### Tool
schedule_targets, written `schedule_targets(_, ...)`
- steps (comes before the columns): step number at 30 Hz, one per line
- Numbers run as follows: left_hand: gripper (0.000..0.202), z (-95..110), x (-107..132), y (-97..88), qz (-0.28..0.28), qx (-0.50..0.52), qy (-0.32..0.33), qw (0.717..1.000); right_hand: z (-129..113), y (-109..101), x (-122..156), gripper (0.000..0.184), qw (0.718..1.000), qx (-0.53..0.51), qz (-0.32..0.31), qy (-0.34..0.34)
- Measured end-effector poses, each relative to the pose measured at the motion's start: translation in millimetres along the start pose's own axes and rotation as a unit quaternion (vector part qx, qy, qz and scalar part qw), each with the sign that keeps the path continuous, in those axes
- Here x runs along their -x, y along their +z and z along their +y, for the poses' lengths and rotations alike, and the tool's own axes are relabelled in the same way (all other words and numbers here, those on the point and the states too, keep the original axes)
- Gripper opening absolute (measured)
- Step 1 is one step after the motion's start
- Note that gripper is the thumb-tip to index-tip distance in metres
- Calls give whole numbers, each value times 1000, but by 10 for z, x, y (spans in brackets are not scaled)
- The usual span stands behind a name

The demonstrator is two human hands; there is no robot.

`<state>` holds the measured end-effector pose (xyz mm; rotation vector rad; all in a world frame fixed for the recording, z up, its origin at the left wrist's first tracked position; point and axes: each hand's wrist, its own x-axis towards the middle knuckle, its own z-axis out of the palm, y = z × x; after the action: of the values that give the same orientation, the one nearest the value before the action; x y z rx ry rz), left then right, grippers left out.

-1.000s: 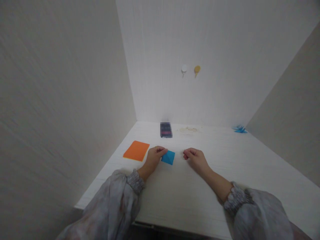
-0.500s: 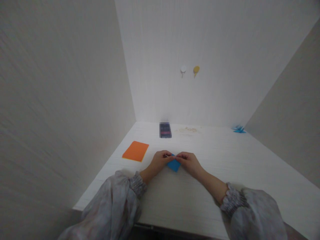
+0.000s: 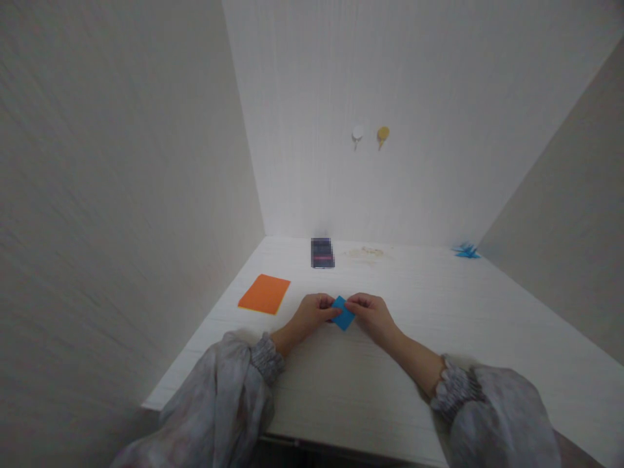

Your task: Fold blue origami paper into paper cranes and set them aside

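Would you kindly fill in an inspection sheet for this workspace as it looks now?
Surface: pale wood-grain table, a faint brownish stain near the back.
Job's things: blue folded paper, between both hands.
Clutter: orange sheet at left; dark blurred object at the back; blue paper figure in the far right corner.
Hands: left hand and right hand both pinch it with their fingers.
Cables: nothing seen.
Surroundings: pale walls on three sides; white hook and yellow hook on the rear one.
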<state>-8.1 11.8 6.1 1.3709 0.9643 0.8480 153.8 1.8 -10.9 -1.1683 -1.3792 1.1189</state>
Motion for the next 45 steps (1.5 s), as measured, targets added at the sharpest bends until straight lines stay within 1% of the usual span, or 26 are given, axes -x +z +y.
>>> schedule_targets(4,16,25,15,-4,2,-1,-1,1000,1,2,-8,19,1000,8,-4,-7)
schedule_targets(8,15,21,21,7,-10,-10,-3,1000,-78,32,2,21,1000,12,-24,-8)
schedule_targets(12,18,14,32,18,-24,-47,-8,999,-156,54,30,19,999,9,-35,-2)
schedule_targets(16,23,45,50,24,-30,-55,-16,998,-168,47,46,17,1000,7,-13,4)
schedule_targets(20,28,76,62,37,-26,-12,-18,999,-150,34,37,19,999,36,-1,-6)
schedule_targets(25,27,65,55,39,-9,33,-13,999,-138,45,36,20,997,68,0,-24)
schedule_targets(30,29,39,39,10,-3,18,-20,1000,-160,45,41,20,996,81,12,-28)
schedule_targets(33,29,25,29,-11,-3,5,-28,1000,-170,12,26,20,997,73,28,-26)
schedule_targets(36,30,24,25,-30,-12,12,-44,999,-157,-31,-1,22,997,43,50,-25)
schedule_targets(39,28,31,27,-42,-12,15,-53,998,-128,-60,-26,22,998,24,58,-21)
schedule_targets(42,28,25,25,-41,-8,14,-43,999,-105,-63,-37,23,998,26,63,-18)
schedule_targets(45,30,7,23,-16,-15,41,-30,999,-96,-43,-35,25,997,22,70,-22)
